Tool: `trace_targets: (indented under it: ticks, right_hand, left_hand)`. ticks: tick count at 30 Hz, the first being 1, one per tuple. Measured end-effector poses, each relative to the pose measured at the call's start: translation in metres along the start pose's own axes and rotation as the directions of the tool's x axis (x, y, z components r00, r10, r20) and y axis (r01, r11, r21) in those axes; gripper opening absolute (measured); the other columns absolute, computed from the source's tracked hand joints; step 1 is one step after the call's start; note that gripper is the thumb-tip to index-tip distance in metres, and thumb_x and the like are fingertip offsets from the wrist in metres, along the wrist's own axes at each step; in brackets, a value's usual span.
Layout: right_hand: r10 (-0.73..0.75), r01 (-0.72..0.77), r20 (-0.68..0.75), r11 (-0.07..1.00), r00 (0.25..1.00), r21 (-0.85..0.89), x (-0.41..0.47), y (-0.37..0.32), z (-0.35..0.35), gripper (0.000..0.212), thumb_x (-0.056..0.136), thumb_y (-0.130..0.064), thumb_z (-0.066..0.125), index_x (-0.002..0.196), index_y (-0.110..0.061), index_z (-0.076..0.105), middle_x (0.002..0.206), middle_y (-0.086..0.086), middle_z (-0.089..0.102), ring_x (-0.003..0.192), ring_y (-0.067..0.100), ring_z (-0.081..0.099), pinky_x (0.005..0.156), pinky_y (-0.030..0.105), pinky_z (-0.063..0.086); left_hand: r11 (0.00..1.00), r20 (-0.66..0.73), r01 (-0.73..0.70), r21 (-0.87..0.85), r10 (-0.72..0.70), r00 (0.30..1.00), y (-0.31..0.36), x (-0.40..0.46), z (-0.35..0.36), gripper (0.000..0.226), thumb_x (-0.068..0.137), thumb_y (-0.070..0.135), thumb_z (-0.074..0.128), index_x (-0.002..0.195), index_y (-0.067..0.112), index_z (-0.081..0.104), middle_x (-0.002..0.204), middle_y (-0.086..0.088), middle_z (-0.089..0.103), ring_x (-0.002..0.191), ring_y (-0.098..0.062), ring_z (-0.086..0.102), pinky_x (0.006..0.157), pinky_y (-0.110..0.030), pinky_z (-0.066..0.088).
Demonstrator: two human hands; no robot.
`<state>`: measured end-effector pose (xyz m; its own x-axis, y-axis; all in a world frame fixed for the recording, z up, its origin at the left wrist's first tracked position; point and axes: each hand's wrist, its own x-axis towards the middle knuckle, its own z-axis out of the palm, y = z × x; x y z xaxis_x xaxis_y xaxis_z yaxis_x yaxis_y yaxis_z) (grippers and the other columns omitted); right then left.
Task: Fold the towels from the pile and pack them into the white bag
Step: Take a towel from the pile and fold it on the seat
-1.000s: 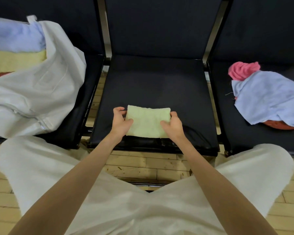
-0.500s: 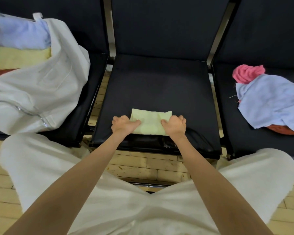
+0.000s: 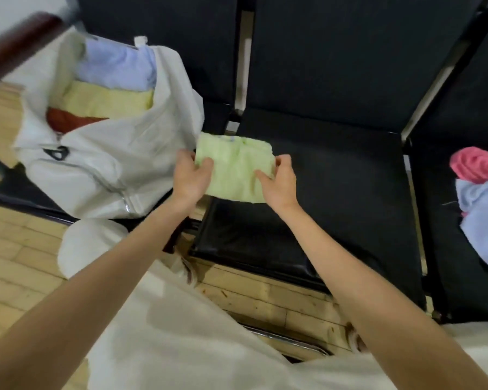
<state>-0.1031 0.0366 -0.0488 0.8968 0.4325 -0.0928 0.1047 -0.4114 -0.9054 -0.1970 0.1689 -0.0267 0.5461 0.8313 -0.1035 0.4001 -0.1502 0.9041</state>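
Note:
A folded light green towel (image 3: 235, 170) is held in the air between both hands, above the left edge of the middle black seat (image 3: 335, 192). My left hand (image 3: 190, 178) grips its left side and my right hand (image 3: 279, 184) grips its right side. The white bag (image 3: 102, 167) lies open on the left seat, just left of the towel. Inside it I see a folded blue towel (image 3: 116, 68), a yellow one (image 3: 107, 101) and a red one (image 3: 68, 121). The pile with a pink towel (image 3: 475, 164) and a blue towel (image 3: 482, 218) lies on the right seat.
Three black chairs stand side by side with metal frames between them. A dark wooden rail (image 3: 14, 49) crosses the top left corner. The floor (image 3: 12, 249) is light wood. My knees in white trousers (image 3: 181, 333) fill the bottom.
Both hands have lifted the green towel off the middle seat and carried it left toward the white bag. The view has swung left too.

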Motion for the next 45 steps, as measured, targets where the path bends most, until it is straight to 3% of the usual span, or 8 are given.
trace_targets:
  ticks: [6,12,15,22,30,33,39,45]
  right_hand:
    - [-0.259,0.265,-0.086,0.961,0.962,0.073,0.044,-0.081,0.05,0.033,0.089,-0.012,0.062,0.121,-0.008,0.055,0.113,0.0,0.062,0.107,0.016,0.057,0.094,0.032,0.045]
    - [-0.405,0.4,-0.007,0.9,0.914,0.172,0.086,-0.144,0.092,0.023,0.091,-0.013,0.06,0.112,-0.009,0.053,0.099,-0.007,0.058,0.095,0.008,0.056,0.081,0.022,0.047]
    - [-0.421,0.403,0.092,0.9,0.902,0.167,0.107,-0.172,0.129,0.025,0.092,-0.013,0.057,0.114,-0.006,0.05,0.109,0.003,0.06,0.102,0.017,0.056,0.09,0.037,0.048]
    - [-0.318,0.361,0.345,0.93,0.883,-0.067,0.138,-0.204,0.193,0.036,0.096,-0.007,0.044,0.131,-0.002,0.038,0.128,0.012,0.049,0.116,0.024,0.049,0.09,0.026,0.038]
    - [-0.235,0.371,0.37,0.858,0.899,-0.355,0.14,-0.19,0.228,0.051,0.093,-0.015,0.056,0.135,-0.001,0.029,0.132,0.015,0.045,0.118,0.029,0.048,0.082,0.026,0.036]
    - [-0.393,0.466,0.253,0.688,0.884,-0.556,0.138,-0.186,0.222,0.064,0.09,-0.025,0.064,0.137,-0.008,0.025,0.13,0.014,0.044,0.111,0.028,0.052,0.082,0.033,0.041]
    - [-0.542,0.599,0.323,0.473,0.776,-0.646,0.139,-0.163,0.16,0.05,0.097,-0.025,0.047,0.139,-0.007,0.028,0.13,0.014,0.041,0.117,0.029,0.044,0.091,0.035,0.038]
    - [-0.398,0.446,0.262,0.491,0.879,-0.749,0.124,-0.112,0.044,0.063,0.098,-0.032,0.046,0.147,-0.005,0.018,0.143,0.017,0.034,0.13,0.033,0.035,0.102,0.043,0.035]
  left_hand:
    - [0.95,-0.131,-0.304,0.068,0.311,0.941,0.04,0.063,-0.063,0.022,0.088,-0.002,0.045,0.102,0.01,0.033,0.086,0.007,0.047,0.074,-0.008,0.049,0.061,-0.017,0.039]
    - [0.901,-0.187,-0.415,0.126,0.433,0.882,0.059,0.134,-0.137,0.022,0.083,-0.002,0.045,0.099,0.012,0.04,0.084,0.013,0.045,0.077,0.001,0.046,0.067,-0.008,0.038]
    - [0.896,-0.194,-0.346,0.28,0.406,0.893,0.063,0.17,-0.174,0.02,0.083,0.0,0.05,0.093,0.017,0.042,0.085,0.007,0.051,0.084,-0.012,0.052,0.069,-0.014,0.041]
    - [0.744,-0.121,-0.109,0.659,0.248,0.961,0.039,0.228,-0.195,0.045,0.089,0.005,0.051,0.13,-0.005,0.038,0.129,-0.023,0.05,0.12,-0.038,0.048,0.097,-0.042,0.04]
    - [0.451,-0.065,-0.08,0.889,0.297,0.953,0.003,0.242,-0.203,0.032,0.087,0.003,0.049,0.118,-0.005,0.05,0.115,-0.026,0.058,0.108,-0.044,0.056,0.091,-0.046,0.044]
    - [0.286,-0.043,-0.071,0.956,0.372,0.927,-0.004,0.239,-0.199,0.029,0.088,0.004,0.05,0.115,-0.004,0.057,0.112,-0.023,0.061,0.105,-0.039,0.058,0.092,-0.044,0.045]
    - [0.387,-0.084,-0.049,0.921,0.32,0.944,0.017,0.209,-0.163,0.038,0.09,0.01,0.048,0.125,-0.003,0.048,0.127,-0.025,0.053,0.119,-0.041,0.049,0.099,-0.043,0.036]
    - [0.478,0.18,-0.307,0.823,0.293,0.939,0.047,0.162,-0.08,0.048,0.095,0.034,0.046,0.129,0.001,0.044,0.13,-0.022,0.049,0.117,-0.041,0.047,0.097,-0.047,0.037]
